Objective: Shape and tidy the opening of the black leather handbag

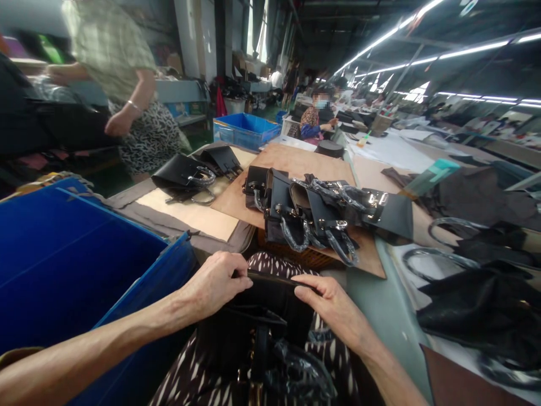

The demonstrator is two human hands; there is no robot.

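A black handbag point(270, 301) lies across my lap, its top edge facing away from me. My left hand point(224, 277) pinches the left part of that edge between thumb and fingers. Toward the right end of the same edge, my right hand point(327, 296) grips with thumb and forefinger. The bag's handles, wrapped in clear plastic, and its gold-coloured metal fittings hang toward me near the bottom of the view. The inside of the bag cannot be made out.
Several black handbags point(296, 208) with wrapped handles lie on a brown board point(236, 194) ahead. A large blue bin point(84, 254) stands at my left, another blue bin point(245, 129) farther off. More black bags point(482, 304) rest at right. A person point(122, 84) stands at left; another point(315, 118) sits ahead.
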